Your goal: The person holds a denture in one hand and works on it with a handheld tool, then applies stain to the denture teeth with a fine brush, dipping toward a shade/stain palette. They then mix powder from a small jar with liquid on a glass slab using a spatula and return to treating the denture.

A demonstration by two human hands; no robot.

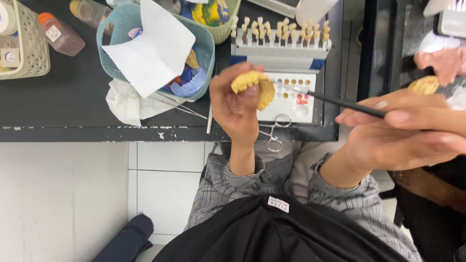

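Working a yellow dental cast (255,86) with a thin black tool (340,103) above the bench.

I see my left hand (237,109) closed around the cast, held just in front of the white shade-guide tray (291,97). My right hand (403,133) pinches the tool, its tip apparently close to the cast by the tray, though blur hides contact. I judge shaping is under way; the next touch needs a steady, light tip.

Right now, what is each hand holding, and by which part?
The left hand grips the yellow dental cast by its lower edge. The right hand pinches the thin black tool near its rear end.
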